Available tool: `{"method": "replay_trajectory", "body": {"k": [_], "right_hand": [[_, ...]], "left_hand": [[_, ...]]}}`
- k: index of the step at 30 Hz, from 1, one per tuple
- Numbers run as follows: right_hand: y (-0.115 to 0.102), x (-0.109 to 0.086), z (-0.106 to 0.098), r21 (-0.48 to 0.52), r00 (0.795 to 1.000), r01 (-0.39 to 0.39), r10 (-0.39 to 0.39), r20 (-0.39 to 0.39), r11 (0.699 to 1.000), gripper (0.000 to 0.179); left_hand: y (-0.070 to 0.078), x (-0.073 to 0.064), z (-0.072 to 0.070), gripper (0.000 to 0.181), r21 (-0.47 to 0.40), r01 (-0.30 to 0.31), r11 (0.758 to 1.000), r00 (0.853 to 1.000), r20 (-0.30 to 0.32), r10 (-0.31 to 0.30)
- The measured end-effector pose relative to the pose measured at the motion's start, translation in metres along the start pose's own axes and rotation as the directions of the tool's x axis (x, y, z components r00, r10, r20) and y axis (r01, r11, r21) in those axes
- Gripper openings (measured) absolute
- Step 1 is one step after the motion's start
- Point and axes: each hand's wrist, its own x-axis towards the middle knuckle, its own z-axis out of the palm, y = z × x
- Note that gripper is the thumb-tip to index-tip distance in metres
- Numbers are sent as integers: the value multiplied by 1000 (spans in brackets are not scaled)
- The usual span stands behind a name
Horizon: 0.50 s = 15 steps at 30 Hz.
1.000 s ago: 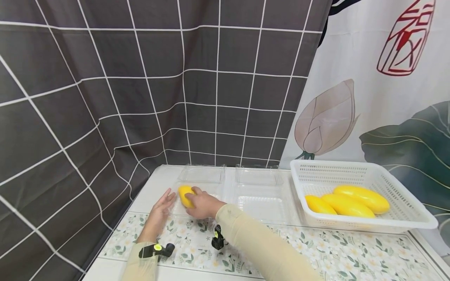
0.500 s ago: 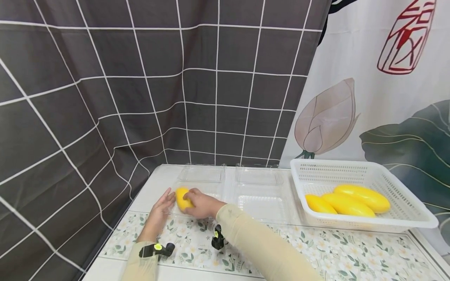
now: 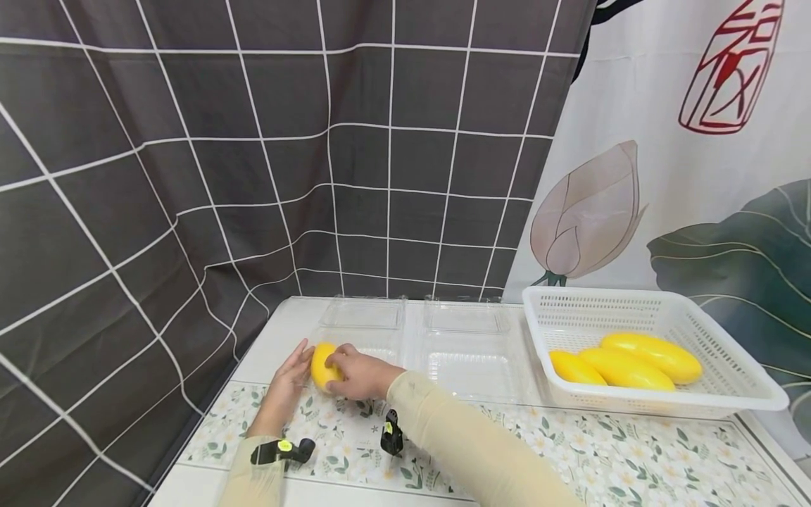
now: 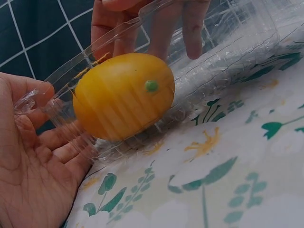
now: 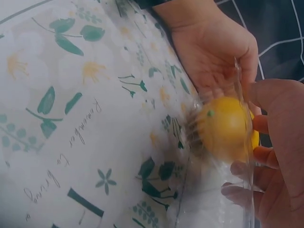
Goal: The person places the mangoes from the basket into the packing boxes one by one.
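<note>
1. right hand (image 3: 364,373): fingers and thumb in a narrow hold on yellow fruit (image 3: 324,366), from its right side; two outer fingertips spread off the skin in the right wrist view.
2. yellow fruit: at the left end of left transparent container (image 3: 383,345), long axis roughly front to back, green dot (image 4: 151,85) at the near tip; visible through ribbed plastic in both wrist views. resting on the container floor or just over it: cannot tell.
3. left hand (image 3: 291,370): wide, relaxed, fingers mostly straight against the outside of the left end wall, palm turned toward it; only thin plastic between fingers and fruit.
4. left lid (image 3: 362,313) and right lid (image 3: 467,317): both folded back behind their bases, close to the rear edge of white table (image 3: 285,324); dark grid curtain (image 3: 412,176) just beyond.
5. right transparent container (image 3: 472,370): just beside the left one, narrow gap between side walls.
6. white basket (image 3: 633,400): right of the right container, also a narrow gap; three yellow fruits (image 3: 627,368) in the front-left part, below the rear rim.
7. room to move: on the left, a wedge of tabletop between left hand and table edge; on the near side, a broad floral cover (image 3: 602,458), crossed slantwise by right sleeve (image 3: 475,436); overhead, open air up to the curtain.
</note>
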Motion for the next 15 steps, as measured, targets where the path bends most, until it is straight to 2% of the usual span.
{"method": "replay_trajectory", "body": {"k": [3,7,10,15], "right_hand": [[5,-2,-5,7,1000,6,-6,17,1000,51],[15,-7,-20,-8,999,35,-35,-8,999,53],[23,-10,-40,-36,998,43,-45,-46,998,53],[38,-18,-79,-105,997,10,-18,-72,994,52]], "left_hand": [[0,0,1,59,-1,-5,1000,1000,-4,5],[0,1,2,59,0,-24,1000,1000,-4,24],[0,2,2,59,-5,-32,999,999,0,32],[0,1,0,59,-16,-22,1000,1000,-2,21]]}}
